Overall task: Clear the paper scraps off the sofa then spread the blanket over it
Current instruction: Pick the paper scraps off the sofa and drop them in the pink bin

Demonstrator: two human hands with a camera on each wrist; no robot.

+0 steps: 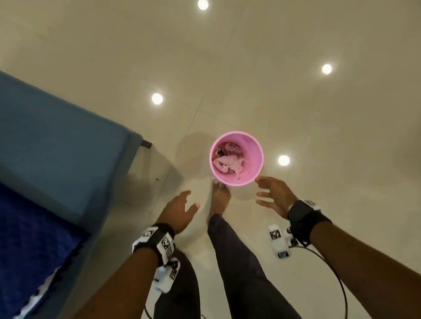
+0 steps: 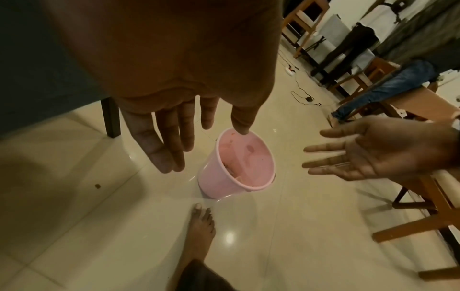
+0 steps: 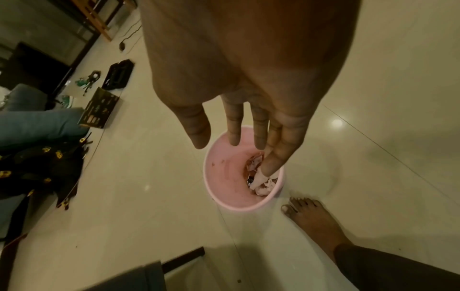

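Observation:
A pink bin (image 1: pixel 236 158) (image 2: pixel 236 167) (image 3: pixel 242 171) stands on the tiled floor, with crumpled paper scraps (image 1: pixel 228 163) (image 3: pixel 261 183) in its bottom. My left hand (image 1: pixel 180 211) (image 2: pixel 189 137) hovers open, below and left of the bin, holding nothing. To the bin's lower right my right hand (image 1: pixel 272 193) (image 2: pixel 348 159) (image 3: pixel 239 130) is open too, fingers spread, its palm bare. The blue sofa (image 1: pixel 43 149) fills the left of the head view. A dark blue blanket (image 1: pixel 25 244) lies on its seat.
My bare foot (image 1: pixel 219 198) stands just in front of the bin. Wooden chairs (image 2: pixel 423 206) and cables lie to the right in the left wrist view. Bags and a box (image 3: pixel 99 110) sit on the floor beyond the bin in the right wrist view.

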